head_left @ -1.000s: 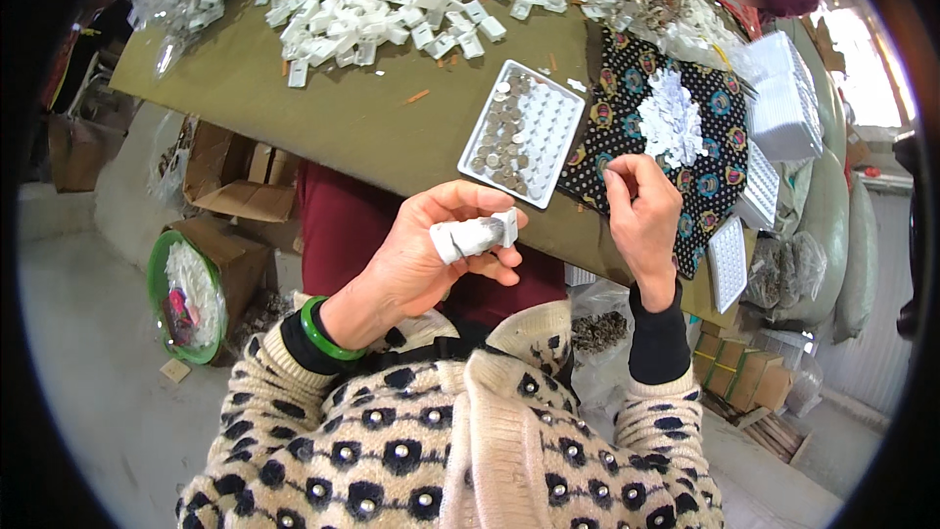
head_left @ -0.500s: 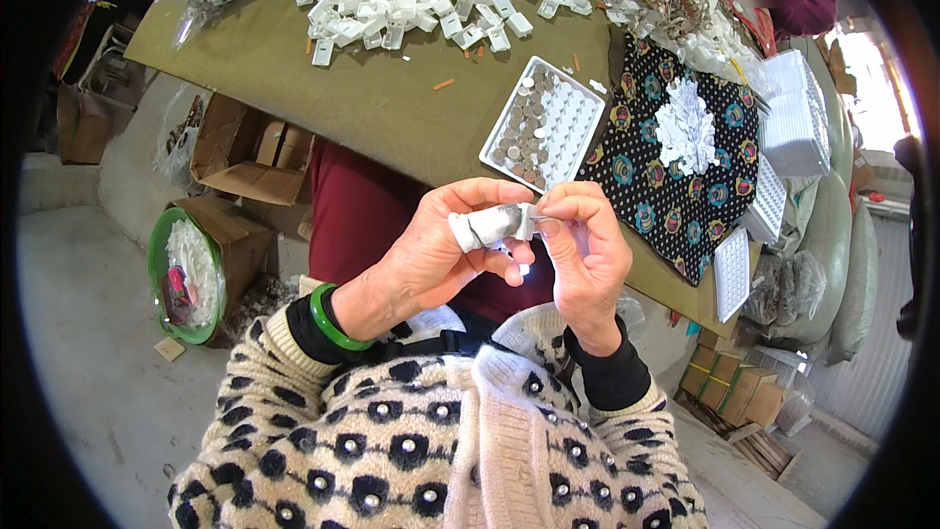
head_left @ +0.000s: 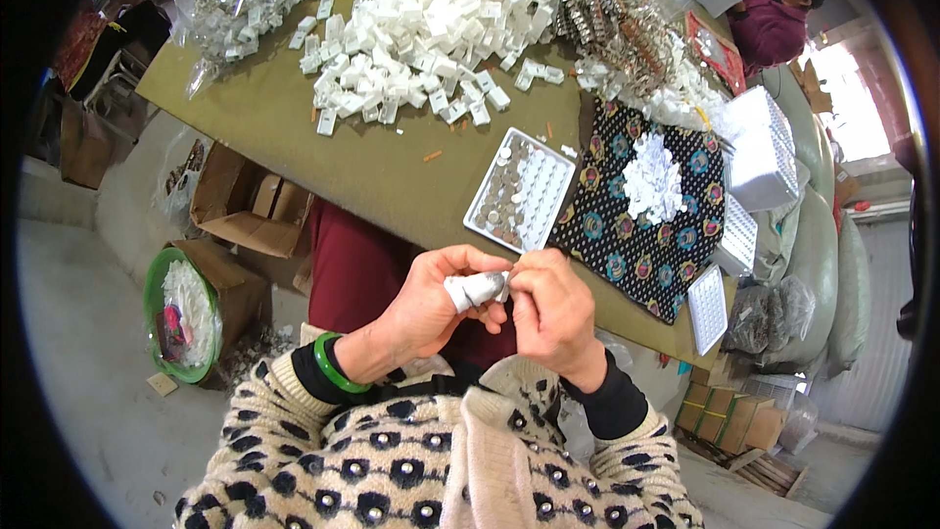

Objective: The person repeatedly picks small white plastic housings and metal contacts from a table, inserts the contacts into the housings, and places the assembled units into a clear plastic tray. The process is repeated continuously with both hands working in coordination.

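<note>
In front of my chest, just off the table edge, both hands meet fingertip to fingertip. My left hand (head_left: pixel 431 302), one finger wrapped in white tape (head_left: pixel 470 291), pinches a small white plastic piece (head_left: pixel 505 286), mostly covered by fingers. Against it, my right hand (head_left: pixel 556 318) is closed with thumb and forefinger together; what they hold is hidden. Just beyond the hands lies a white dimpled tray (head_left: pixel 544 186) with several small round metal discs (head_left: pixel 504 201) in its left half.
A big heap of white plastic pieces (head_left: pixel 421 34) covers the far table (head_left: pixel 392 171), beside metal strips (head_left: pixel 622 24). Patterned cloth (head_left: pixel 607 225) at right carries white bits (head_left: pixel 653 181). Stacked trays (head_left: pixel 759 152) stand beyond it. A green basin (head_left: pixel 154 284) is on the left; another person (head_left: pixel 769 24) is far right.
The view has tilted up, showing more of the far table. My right hand has turned over, its back now facing up, and its fingers have closed in against the white piece.
</note>
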`<state>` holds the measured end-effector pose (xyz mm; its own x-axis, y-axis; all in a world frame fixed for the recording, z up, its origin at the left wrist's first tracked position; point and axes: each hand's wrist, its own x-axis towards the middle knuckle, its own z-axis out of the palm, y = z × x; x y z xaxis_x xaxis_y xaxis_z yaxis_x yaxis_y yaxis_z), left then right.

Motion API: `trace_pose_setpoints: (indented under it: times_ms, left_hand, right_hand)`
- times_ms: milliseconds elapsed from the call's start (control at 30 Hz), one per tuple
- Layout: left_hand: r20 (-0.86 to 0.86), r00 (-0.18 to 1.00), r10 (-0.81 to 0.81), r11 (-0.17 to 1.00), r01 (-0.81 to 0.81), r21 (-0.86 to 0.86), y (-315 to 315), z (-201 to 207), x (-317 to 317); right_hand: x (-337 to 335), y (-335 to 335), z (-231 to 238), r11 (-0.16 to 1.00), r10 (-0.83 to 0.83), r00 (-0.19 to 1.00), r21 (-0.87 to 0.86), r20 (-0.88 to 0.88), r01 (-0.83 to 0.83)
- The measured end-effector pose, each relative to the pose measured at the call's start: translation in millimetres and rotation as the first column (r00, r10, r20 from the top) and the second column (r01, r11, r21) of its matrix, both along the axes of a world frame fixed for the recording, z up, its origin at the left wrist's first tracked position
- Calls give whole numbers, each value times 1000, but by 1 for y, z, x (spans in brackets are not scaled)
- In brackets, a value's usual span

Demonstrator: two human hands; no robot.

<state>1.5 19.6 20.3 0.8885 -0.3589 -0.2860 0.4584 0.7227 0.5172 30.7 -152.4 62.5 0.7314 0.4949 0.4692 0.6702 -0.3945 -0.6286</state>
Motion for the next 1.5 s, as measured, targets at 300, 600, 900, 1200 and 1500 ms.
trace_pose_setpoints:
  times_ms: [300, 600, 900, 1200, 1500]
  left_hand:
    - [20, 1000, 13, 999, -12, -34, 10, -1, 4]
    - [107, 993, 55, 991, -41, -124, 55, 29, 29]
    - [956, 210, 206, 250, -956, 156, 222, 118, 152]
    - [827, 457, -326, -358, -870, 340, 241, 108, 173]
    - [550, 835, -24, 777, -331, 536, 39, 22, 66]
  right_hand:
    - [82, -7, 16, 994, 85, 984, -53, -157, -94]
    - [237, 3, -44, 840, -144, 848, -391, 511, 377]
    - [232, -6, -38, 855, -183, 900, -388, 397, 345]
    - [168, 5, 2, 948, -222, 864, 109, -452, 300]
    - [75, 33, 22, 969, 143, 672, 240, -726, 53]
